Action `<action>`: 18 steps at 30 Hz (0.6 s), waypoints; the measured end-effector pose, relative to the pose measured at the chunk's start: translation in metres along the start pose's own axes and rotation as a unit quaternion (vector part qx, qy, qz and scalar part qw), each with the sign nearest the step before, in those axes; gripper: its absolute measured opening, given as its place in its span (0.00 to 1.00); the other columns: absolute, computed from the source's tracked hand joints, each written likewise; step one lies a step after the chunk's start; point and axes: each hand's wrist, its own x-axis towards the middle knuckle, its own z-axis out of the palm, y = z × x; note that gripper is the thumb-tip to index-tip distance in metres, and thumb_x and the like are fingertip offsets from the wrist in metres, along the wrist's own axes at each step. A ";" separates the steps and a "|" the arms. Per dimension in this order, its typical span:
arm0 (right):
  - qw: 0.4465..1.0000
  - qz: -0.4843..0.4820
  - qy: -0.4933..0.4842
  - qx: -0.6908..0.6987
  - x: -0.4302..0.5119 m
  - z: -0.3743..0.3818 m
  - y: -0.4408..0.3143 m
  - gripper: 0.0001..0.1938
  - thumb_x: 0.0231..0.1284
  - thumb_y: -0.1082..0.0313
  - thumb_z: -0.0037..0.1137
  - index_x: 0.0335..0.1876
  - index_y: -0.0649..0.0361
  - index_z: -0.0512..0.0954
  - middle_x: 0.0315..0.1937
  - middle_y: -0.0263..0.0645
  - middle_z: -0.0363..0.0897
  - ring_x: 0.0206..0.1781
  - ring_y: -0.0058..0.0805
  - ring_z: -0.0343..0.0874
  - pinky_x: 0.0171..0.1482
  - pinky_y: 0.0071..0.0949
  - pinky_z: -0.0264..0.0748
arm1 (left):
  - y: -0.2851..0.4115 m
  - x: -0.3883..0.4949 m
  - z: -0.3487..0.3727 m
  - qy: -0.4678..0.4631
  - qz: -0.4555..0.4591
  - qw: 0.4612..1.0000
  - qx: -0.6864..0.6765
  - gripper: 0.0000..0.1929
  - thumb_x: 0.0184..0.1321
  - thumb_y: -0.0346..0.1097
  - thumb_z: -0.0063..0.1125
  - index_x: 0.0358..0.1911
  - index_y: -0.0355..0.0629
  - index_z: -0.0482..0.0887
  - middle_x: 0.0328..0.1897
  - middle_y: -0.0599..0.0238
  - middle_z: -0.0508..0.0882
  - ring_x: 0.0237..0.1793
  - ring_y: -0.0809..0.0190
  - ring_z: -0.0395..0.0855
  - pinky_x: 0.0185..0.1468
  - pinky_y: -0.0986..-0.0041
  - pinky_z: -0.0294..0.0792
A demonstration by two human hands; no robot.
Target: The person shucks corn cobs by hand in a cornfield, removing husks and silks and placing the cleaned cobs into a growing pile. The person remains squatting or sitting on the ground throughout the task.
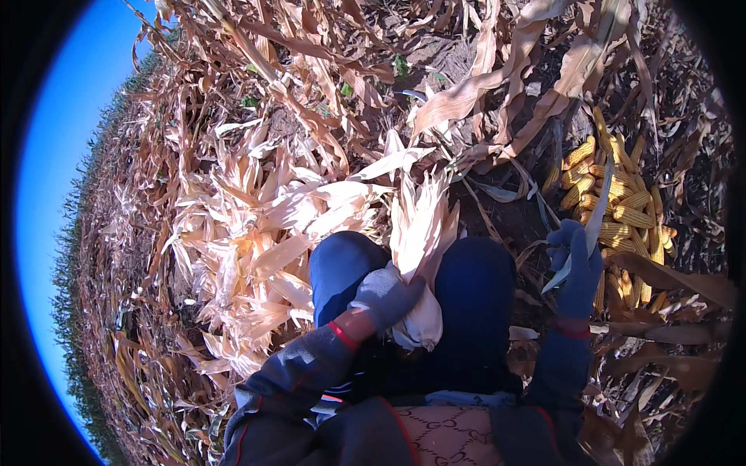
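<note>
My left hand (387, 297), in a grey glove, grips a bundle of pale, dry corn husks (421, 244) between my knees. Its frayed tips point away from me and its rounded base toward my body. Whether a cob sits inside is hidden. Off to the right, my gloved right hand (574, 262) is raised near a pile of husked yellow corn ears (623, 204). A long dry corn leaf (599, 204) crosses between its fingers; whether they pinch it is unclear.
A large heap of stripped pale husks (274, 215) lies beside my left knee (347, 265). Dry cornstalks (262, 64) and broad withered leaves (466, 105) stretch across the ground ahead. Brown leaves (676, 276) overlap the corn pile's near side. Standing plants line the field's far left edge.
</note>
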 end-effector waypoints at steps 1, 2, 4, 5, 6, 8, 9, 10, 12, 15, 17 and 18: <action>1.000 0.001 0.002 -0.008 0.000 -0.001 0.000 0.16 0.70 0.59 0.45 0.48 0.65 0.75 0.32 0.36 0.80 0.24 0.12 0.69 0.28 0.14 0.68 | 0.003 -0.001 -0.002 -0.003 0.013 0.997 0.075 0.25 0.57 0.53 0.52 0.34 0.31 0.81 0.25 0.42 0.82 0.31 0.42 0.82 0.37 0.60 0.74; 1.000 0.020 -0.002 0.007 0.000 0.002 -0.001 0.15 0.70 0.60 0.45 0.48 0.65 0.75 0.32 0.36 0.79 0.24 0.12 0.70 0.28 0.14 0.68 | -0.001 -0.001 -0.003 0.006 0.036 0.995 0.097 0.23 0.58 0.53 0.50 0.32 0.35 0.83 0.24 0.42 0.81 0.30 0.40 0.81 0.36 0.58 0.73; 0.999 0.011 -0.032 0.004 -0.001 0.005 -0.002 0.15 0.70 0.60 0.46 0.48 0.65 0.75 0.32 0.36 0.79 0.24 0.12 0.70 0.28 0.14 0.68 | -0.011 -0.001 -0.006 -0.011 0.046 0.997 0.054 0.24 0.57 0.53 0.50 0.34 0.33 0.81 0.28 0.42 0.82 0.33 0.40 0.82 0.40 0.56 0.73; 0.999 0.006 -0.045 0.003 -0.001 0.007 -0.002 0.15 0.69 0.60 0.46 0.48 0.65 0.75 0.33 0.36 0.79 0.24 0.12 0.70 0.28 0.14 0.68 | -0.015 0.000 -0.008 -0.022 0.052 0.998 0.035 0.25 0.57 0.53 0.50 0.34 0.32 0.81 0.29 0.41 0.82 0.35 0.40 0.82 0.42 0.55 0.73; 0.999 0.005 -0.048 0.009 -0.001 0.008 -0.002 0.15 0.69 0.60 0.47 0.48 0.65 0.75 0.33 0.36 0.79 0.24 0.13 0.71 0.29 0.15 0.69 | -0.011 -0.002 -0.014 -0.033 0.044 0.998 0.009 0.23 0.57 0.51 0.50 0.33 0.32 0.81 0.29 0.41 0.82 0.34 0.40 0.82 0.41 0.56 0.73; 0.998 0.029 -0.048 0.008 -0.002 0.013 -0.002 0.15 0.69 0.61 0.47 0.48 0.66 0.75 0.32 0.36 0.79 0.23 0.13 0.70 0.29 0.15 0.70 | -0.018 -0.010 -0.016 -0.031 0.008 0.997 -0.073 0.22 0.58 0.51 0.53 0.33 0.33 0.83 0.23 0.49 0.82 0.28 0.52 0.84 0.34 0.64 0.74; 0.998 0.046 -0.047 0.008 -0.003 0.014 -0.006 0.14 0.69 0.61 0.47 0.48 0.66 0.75 0.32 0.36 0.79 0.22 0.13 0.70 0.29 0.15 0.70 | -0.019 -0.012 -0.016 -0.024 0.002 0.991 -0.128 0.22 0.58 0.51 0.53 0.33 0.34 0.83 0.23 0.50 0.83 0.28 0.54 0.85 0.34 0.65 0.74; 0.996 0.041 -0.075 0.009 0.000 0.009 0.005 0.18 0.70 0.56 0.44 0.50 0.65 0.74 0.31 0.35 0.78 0.20 0.12 0.68 0.28 0.15 0.70 | -0.017 -0.013 -0.016 -0.031 -0.001 0.993 -0.114 0.23 0.59 0.52 0.53 0.33 0.34 0.83 0.22 0.50 0.82 0.28 0.53 0.84 0.34 0.65 0.74; 0.990 0.063 -0.124 0.036 -0.004 0.004 0.008 0.23 0.71 0.50 0.40 0.52 0.65 0.73 0.29 0.33 0.77 0.20 0.12 0.68 0.27 0.15 0.70 | -0.011 -0.015 -0.017 -0.044 -0.007 0.995 -0.086 0.24 0.59 0.55 0.52 0.34 0.35 0.83 0.22 0.50 0.82 0.28 0.52 0.84 0.34 0.64 0.74; 0.970 0.137 -0.174 0.098 -0.002 0.005 0.013 0.32 0.69 0.38 0.30 0.50 0.64 0.74 0.27 0.33 0.75 0.18 0.12 0.65 0.23 0.14 0.66 | 0.002 -0.016 -0.025 -0.035 0.019 0.994 0.106 0.27 0.60 0.58 0.50 0.33 0.36 0.84 0.22 0.48 0.82 0.27 0.50 0.84 0.34 0.63 0.74; 0.956 0.200 -0.164 0.139 0.000 0.013 0.022 0.30 0.68 0.37 0.34 0.46 0.62 0.74 0.24 0.32 0.74 0.18 0.14 0.65 0.24 0.16 0.67 | -0.007 -0.019 -0.022 -0.010 0.020 0.988 0.156 0.28 0.61 0.60 0.47 0.28 0.38 0.84 0.19 0.48 0.81 0.25 0.47 0.83 0.32 0.60 0.73; 0.958 0.207 -0.145 0.134 -0.001 0.019 0.025 0.26 0.67 0.40 0.39 0.41 0.60 0.74 0.23 0.31 0.72 0.18 0.16 0.65 0.23 0.18 0.67 | -0.006 -0.019 -0.027 -0.025 0.029 0.976 0.213 0.28 0.61 0.60 0.47 0.27 0.38 0.84 0.19 0.49 0.81 0.24 0.47 0.82 0.31 0.60 0.73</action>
